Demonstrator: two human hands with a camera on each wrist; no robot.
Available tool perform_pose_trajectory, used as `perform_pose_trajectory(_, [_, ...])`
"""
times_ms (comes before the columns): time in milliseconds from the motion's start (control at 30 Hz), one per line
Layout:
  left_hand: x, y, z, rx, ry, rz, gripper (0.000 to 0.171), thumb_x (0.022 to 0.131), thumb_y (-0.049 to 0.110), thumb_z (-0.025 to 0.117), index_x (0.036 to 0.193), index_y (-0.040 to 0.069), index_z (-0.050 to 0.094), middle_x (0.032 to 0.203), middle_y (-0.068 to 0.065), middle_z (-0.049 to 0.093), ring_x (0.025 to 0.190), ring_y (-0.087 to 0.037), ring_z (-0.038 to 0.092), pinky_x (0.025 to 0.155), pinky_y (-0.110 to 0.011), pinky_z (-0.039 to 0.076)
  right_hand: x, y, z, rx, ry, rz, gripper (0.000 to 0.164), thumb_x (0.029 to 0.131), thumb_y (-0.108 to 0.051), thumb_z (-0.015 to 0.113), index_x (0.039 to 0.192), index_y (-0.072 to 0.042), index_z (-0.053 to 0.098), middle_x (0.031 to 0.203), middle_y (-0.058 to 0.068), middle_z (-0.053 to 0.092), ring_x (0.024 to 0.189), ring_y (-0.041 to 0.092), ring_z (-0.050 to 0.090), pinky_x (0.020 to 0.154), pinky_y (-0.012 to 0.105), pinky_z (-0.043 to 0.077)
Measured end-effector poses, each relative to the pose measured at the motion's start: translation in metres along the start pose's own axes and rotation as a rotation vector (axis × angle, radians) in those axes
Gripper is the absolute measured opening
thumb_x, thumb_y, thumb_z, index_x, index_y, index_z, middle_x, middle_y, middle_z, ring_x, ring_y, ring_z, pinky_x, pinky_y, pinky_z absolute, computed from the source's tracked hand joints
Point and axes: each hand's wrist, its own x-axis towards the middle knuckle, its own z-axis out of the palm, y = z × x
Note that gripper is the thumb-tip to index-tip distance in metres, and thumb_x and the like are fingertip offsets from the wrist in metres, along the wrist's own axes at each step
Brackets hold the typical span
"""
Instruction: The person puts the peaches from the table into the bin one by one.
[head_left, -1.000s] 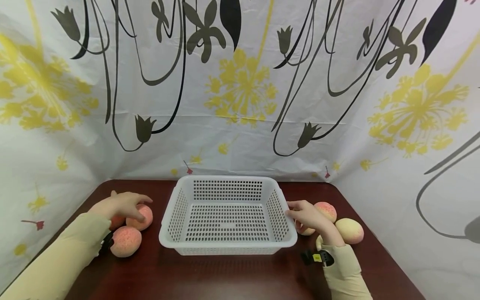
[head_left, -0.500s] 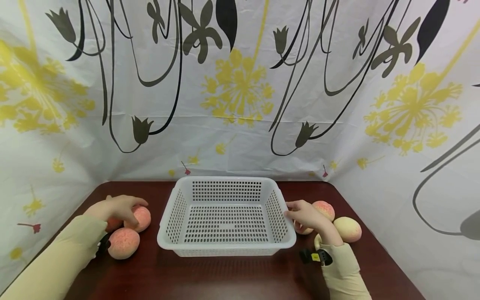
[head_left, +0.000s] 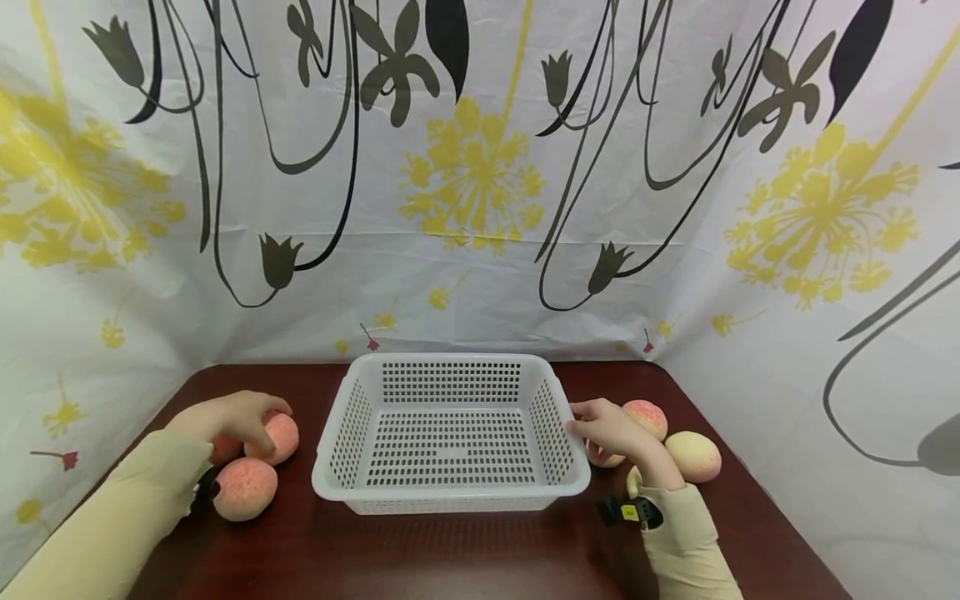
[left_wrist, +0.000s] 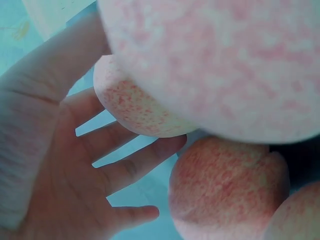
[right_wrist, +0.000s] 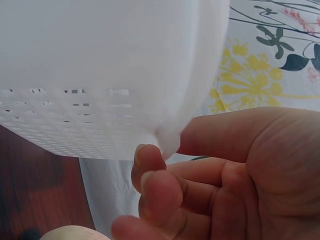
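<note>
At the left of the head view, my left hand (head_left: 228, 415) reaches over a pink peach (head_left: 283, 440), thumb on the near side and fingers on the far side. The left wrist view has those fingers spread along the lower side of this peach (left_wrist: 142, 112), the thumb tip hidden behind a nearer peach (left_wrist: 215, 65). A white plastic basket (head_left: 452, 493) with slotted walls stands in the middle, nothing inside. On its right rim, my right hand (head_left: 617, 429) pinches the edge between thumb and curled fingers, as the right wrist view shows at the basket (right_wrist: 165, 100).
Beside the left hand lie a front peach (head_left: 245, 490) and a redder peach (head_left: 225, 451) partly under it. Around the right forearm sit several more, including a pink peach (head_left: 647, 418) and a yellow peach (head_left: 693, 457). Patterned cloth (head_left: 480, 317) surrounds the dark red table (head_left: 450, 558).
My left hand has come down onto the pink peach, its fingers closing around it. The right hand stays on the basket rim. The whole head view has shifted slightly.
</note>
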Motion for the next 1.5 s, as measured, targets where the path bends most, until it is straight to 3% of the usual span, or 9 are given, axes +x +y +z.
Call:
perform_pose_trajectory(233, [-0.002,0.001,-0.013,0.086,0.057,0.069,0.067,0.067,0.022,0.082,0.127,0.0,0.058,0.122,-0.018,0.058,0.11,-0.034,0.053,0.084,-0.049,0.045,-0.001,-0.002,-0.003,-0.005,0.004,-0.012,0.04,0.094,-0.009,0.054,0.131,0.007,0.055,0.073,0.005,0.064,0.047,0.017,0.048,0.043,0.029,0.042])
perform_pose_trajectory(400, [-0.003,0.003,-0.019,0.116,0.08,0.088,0.068,0.067,0.025,0.082,0.127,0.003,0.059,0.121,-0.015,0.059,0.106,-0.029,0.055,0.082,-0.045,0.045,-0.002,0.0,-0.003,-0.014,0.006,-0.003,0.04,0.095,-0.011,0.055,0.131,0.007,0.055,0.073,0.005,0.063,0.048,0.018,0.048,0.043,0.031,0.044])
perform_pose_trajectory(567, [-0.006,0.005,-0.022,0.114,0.089,0.099,0.069,0.067,0.027,0.082,0.127,0.004,0.059,0.123,-0.014,0.059,0.102,-0.025,0.054,0.082,-0.043,0.045,-0.003,0.001,-0.001,0.0,0.004,0.012,0.042,0.095,-0.012,0.056,0.132,0.007,0.053,0.074,0.006,0.064,0.047,0.019,0.048,0.042,0.032,0.045])
perform_pose_trajectory(800, [-0.01,0.007,-0.022,0.075,0.082,0.062,0.083,0.069,0.026,0.083,0.14,0.003,0.048,0.133,-0.02,0.052,0.11,-0.031,0.053,0.082,-0.043,0.045,-0.005,0.002,0.003,0.008,0.008,0.017,0.037,0.094,-0.011,0.057,0.128,0.005,0.057,0.076,0.005,0.064,0.048,0.018,0.049,0.043,0.032,0.046])
perform_pose_trajectory(967, [-0.014,0.009,-0.026,0.057,0.082,0.071,0.071,0.068,0.022,0.082,0.131,0.002,0.056,0.126,-0.019,0.056,0.106,-0.03,0.054,0.081,-0.043,0.046,-0.006,0.003,0.006,0.002,0.01,0.018,0.036,0.094,-0.011,0.057,0.127,0.004,0.058,0.075,0.005,0.063,0.048,0.017,0.049,0.042,0.032,0.046])
perform_pose_trajectory(1200, [-0.018,0.023,-0.053,0.167,0.098,0.124,0.068,0.068,0.025,0.08,0.126,-0.003,0.059,0.115,-0.018,0.061,0.093,-0.024,0.056,0.074,-0.039,0.046,-0.007,0.002,0.005,-0.009,0.028,0.021,0.037,0.094,-0.011,0.057,0.128,0.005,0.057,0.076,0.005,0.064,0.049,0.02,0.051,0.042,0.032,0.046])
perform_pose_trajectory(1500, [-0.031,0.054,-0.098,0.211,0.12,0.178,0.063,0.068,0.022,0.079,0.121,-0.008,0.06,0.103,-0.01,0.064,0.082,-0.017,0.054,0.069,-0.035,0.046,-0.005,-0.002,0.005,0.002,0.026,-0.002,0.036,0.094,-0.009,0.056,0.127,0.006,0.057,0.075,0.005,0.063,0.05,0.024,0.051,0.042,0.03,0.045])
